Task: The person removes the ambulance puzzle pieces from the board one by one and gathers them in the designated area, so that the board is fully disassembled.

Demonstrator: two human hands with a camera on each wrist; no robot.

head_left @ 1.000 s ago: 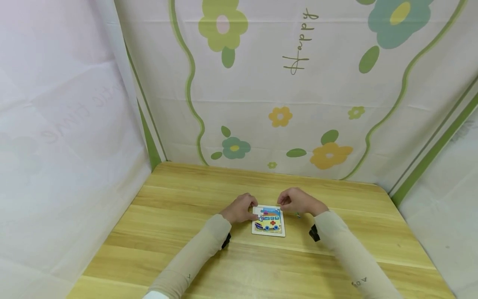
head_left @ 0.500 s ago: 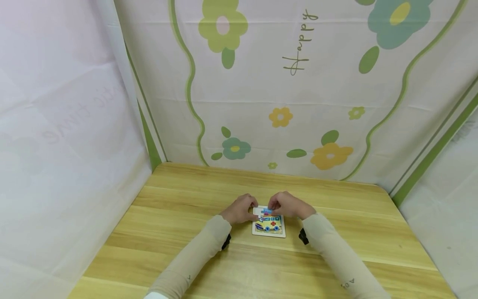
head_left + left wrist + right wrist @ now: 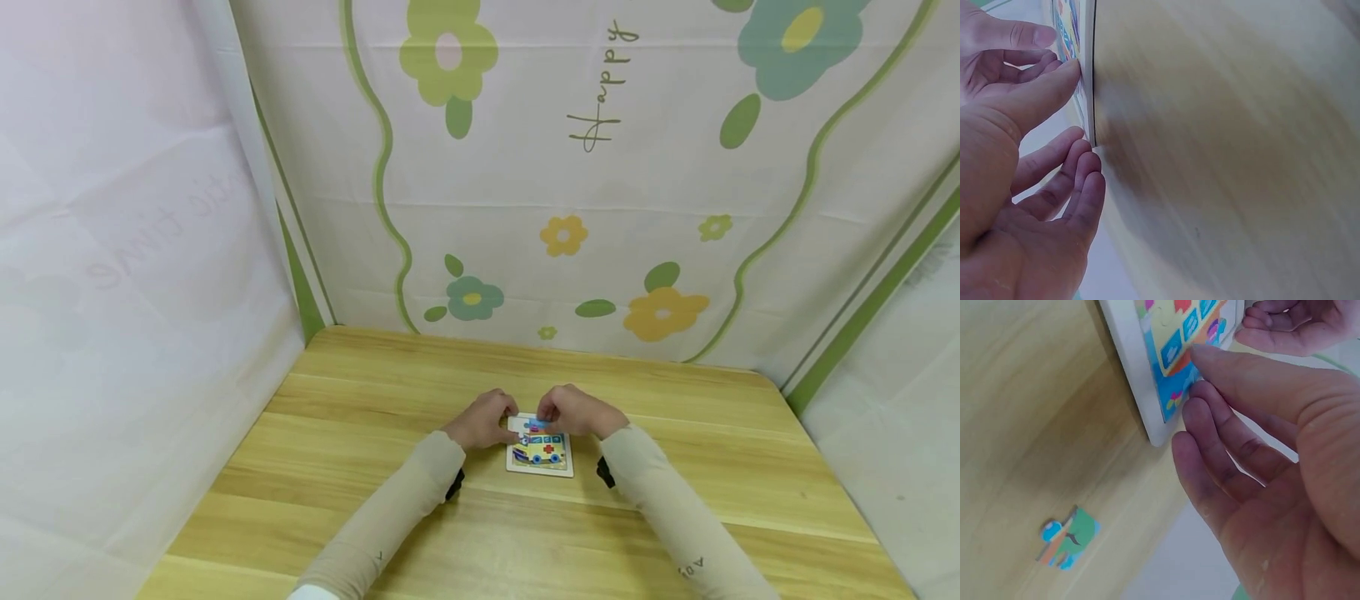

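A small square jigsaw puzzle (image 3: 542,457) of a yellow ambulance lies in a white frame on the table, between both hands. A pale bare patch (image 3: 517,423) shows at its far left corner. My left hand (image 3: 482,419) grips the frame there, its thumb on the left rim and the other fingers bent round the far corner. My right hand (image 3: 579,411) has thumb and fingertips together on the far right blue jigsaw piece (image 3: 1177,390), which sits in the picture. A loose green and blue jigsaw piece (image 3: 1079,536) lies on the table beyond that hand; the head view hides it.
The wooden table (image 3: 375,400) extends around the puzzle. A white cloth with flowers (image 3: 510,192) hangs behind the far edge, with more white cloth at both sides. Each wrist bears a black device (image 3: 605,472).
My right hand has moved left from the frame's far right corner onto the picture, then stays nearly still. The loose piece is now hidden in the head view. My left hand stays put.
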